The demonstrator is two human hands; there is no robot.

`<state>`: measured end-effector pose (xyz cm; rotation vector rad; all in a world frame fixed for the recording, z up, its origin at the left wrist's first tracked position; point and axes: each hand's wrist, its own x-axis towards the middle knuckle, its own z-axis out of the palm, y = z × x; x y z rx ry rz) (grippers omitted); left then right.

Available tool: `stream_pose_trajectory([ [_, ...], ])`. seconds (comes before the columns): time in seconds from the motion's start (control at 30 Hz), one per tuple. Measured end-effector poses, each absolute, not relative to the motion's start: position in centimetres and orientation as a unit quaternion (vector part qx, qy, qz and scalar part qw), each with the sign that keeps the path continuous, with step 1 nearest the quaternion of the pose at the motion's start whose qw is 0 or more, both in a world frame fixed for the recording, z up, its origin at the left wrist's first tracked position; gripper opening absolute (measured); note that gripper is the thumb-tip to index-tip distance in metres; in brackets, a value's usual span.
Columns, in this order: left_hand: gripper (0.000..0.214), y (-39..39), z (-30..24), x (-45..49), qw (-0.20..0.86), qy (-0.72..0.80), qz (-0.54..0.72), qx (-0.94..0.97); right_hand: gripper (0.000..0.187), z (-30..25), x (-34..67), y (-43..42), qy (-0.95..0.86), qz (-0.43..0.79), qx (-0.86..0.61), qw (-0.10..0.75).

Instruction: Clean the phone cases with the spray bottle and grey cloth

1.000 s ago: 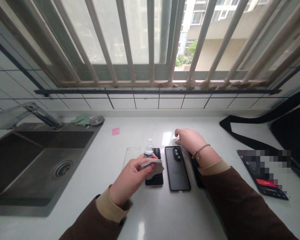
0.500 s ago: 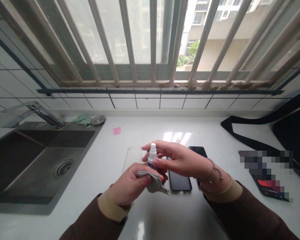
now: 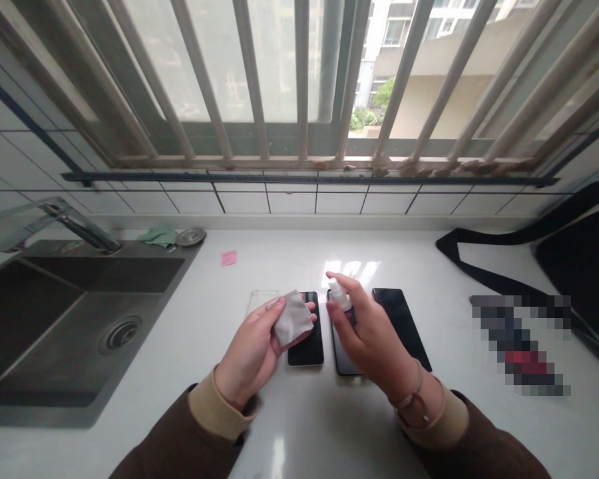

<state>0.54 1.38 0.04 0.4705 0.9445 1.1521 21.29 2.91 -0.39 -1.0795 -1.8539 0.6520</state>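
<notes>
Countertop (image 3: 299, 426) under a barred window (image 3: 279, 66) beside a steel sink (image 3: 44, 414), left hand (image 3: 252, 352) clamping cloth (image 3: 293, 318), right hand (image 3: 369, 339) clamping spray bottle (image 3: 340, 294).

**Spray bottle (image 3: 340, 294) in right hand (image 3: 374, 336), cloth (image 3: 293, 318) in left hand (image 3: 249, 352)**

Bottle gripped slightly tilted, nozzle up, above the middle phone (image 3: 340, 359), which was mostly hidden by the right hand. Cloth held over the left phone (image 3: 307, 349). Right phone (image 3: 402, 326) just beside the middle one. Clear case (image 3: 262, 299) next to the left phone, on a white counter (image 3: 289, 426). Pink note (image 3: 228, 258) farther off, near the sink (image 3: 54, 346).
</notes>
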Motion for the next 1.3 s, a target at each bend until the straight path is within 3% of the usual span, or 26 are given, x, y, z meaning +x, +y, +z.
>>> stream_pose_trajectory([
  [0.17,0.024,1.5,-0.1,0.7,0.705,0.392,0.557,0.198,0.064,-1.6,20.2,2.5,-0.816,0.27,-0.387,0.334],
  [0.3,0.028,1.4,-0.3,0.8,0.72,0.367,0.553,0.201,0.067,-2.2,19.9,2.4,-0.841,0.265,-0.373,0.289],
  [0.77,0.041,1.0,-0.5,0.7,0.759,0.331,0.515,0.222,0.038,-2.2,19.5,2.0,-0.826,0.28,-0.382,0.307],
  [1.03,0.035,1.7,-0.2,0.6,0.718,0.355,0.574,0.172,0.056,-2.6,20.1,2.2,-0.836,0.218,-0.365,0.348],
  [1.3,0.038,1.5,-0.2,0.5,0.734,0.345,0.559,0.172,0.047,-2.9,19.9,2.2,-0.843,0.215,-0.366,0.329],
])
